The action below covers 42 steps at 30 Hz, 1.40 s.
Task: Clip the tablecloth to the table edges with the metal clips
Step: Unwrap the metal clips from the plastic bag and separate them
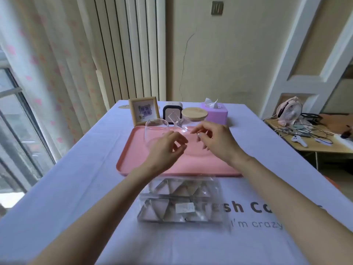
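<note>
A pale lilac tablecloth (pixel 66 188) with dark printed lettering covers the table. On it, near me, lies a clear plastic packet of metal clips (pixel 181 201), several triangular steel clips inside. Both of my hands hover above the pink tray beyond the packet. My left hand (pixel 166 148) has its fingers loosely curled and apart, holding nothing that I can see. My right hand (pixel 214 142) is beside it, thumb and forefinger close together, fingers spread, also with nothing visible in it. Neither hand touches the packet.
A pink tray (pixel 129 159) holds a clear glass (pixel 154 132) and a glass jug (pixel 179 123). Behind stand a framed picture (pixel 144 110), a small dark device (pixel 172 111), a bamboo-lidded jar (pixel 194 113) and a purple tissue box (pixel 216 111). A side table with a fan (pixel 289 110) stands right.
</note>
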### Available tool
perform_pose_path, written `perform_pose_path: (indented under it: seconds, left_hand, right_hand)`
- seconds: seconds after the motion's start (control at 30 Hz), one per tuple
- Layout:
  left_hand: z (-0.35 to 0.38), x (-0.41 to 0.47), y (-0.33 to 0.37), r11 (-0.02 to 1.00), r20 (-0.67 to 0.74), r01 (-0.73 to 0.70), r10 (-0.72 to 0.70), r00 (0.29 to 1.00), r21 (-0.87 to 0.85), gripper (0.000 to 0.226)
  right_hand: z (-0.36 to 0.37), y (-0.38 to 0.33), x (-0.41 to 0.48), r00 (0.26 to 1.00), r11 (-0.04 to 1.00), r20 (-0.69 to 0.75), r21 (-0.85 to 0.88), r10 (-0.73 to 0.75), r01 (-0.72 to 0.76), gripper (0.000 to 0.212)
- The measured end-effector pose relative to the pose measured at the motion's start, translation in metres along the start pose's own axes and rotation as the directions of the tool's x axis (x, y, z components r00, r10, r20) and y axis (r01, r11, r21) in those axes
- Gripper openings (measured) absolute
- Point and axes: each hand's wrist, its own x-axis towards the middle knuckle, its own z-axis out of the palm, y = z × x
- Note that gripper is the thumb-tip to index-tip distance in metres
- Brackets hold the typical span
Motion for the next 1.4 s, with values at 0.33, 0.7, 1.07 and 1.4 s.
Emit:
perform_pose_path:
  seconds: [0.33,0.7,1.07,1.4]
  left_hand:
    - [0.024,-0.061,-0.002,0.957,0.335,-0.038,-0.063,0.940,0.287,0.050]
    - [0.038,-0.085,-0.012,0.906,0.330,-0.149,0.011,0.944,0.396,0.073]
    - [0.038,-0.085,-0.013,0.909,0.318,-0.150,0.021,0.948,0.389,0.079]
    - [0.040,-0.084,-0.012,0.908,0.306,-0.138,0.011,0.952,0.396,0.079]
  right_hand:
    - [0.014,0.030,-0.064,0.908,0.900,0.275,-0.390,0.314,-0.193,0.016]
    - [0.028,0.034,-0.071,0.939,0.872,0.071,-0.399,0.337,-0.283,0.006]
    - [0.029,0.036,-0.065,0.923,0.897,0.128,-0.315,0.363,-0.309,0.015]
    - [0.003,0.033,-0.073,0.904,0.900,0.299,0.217,0.307,-0.378,0.018]
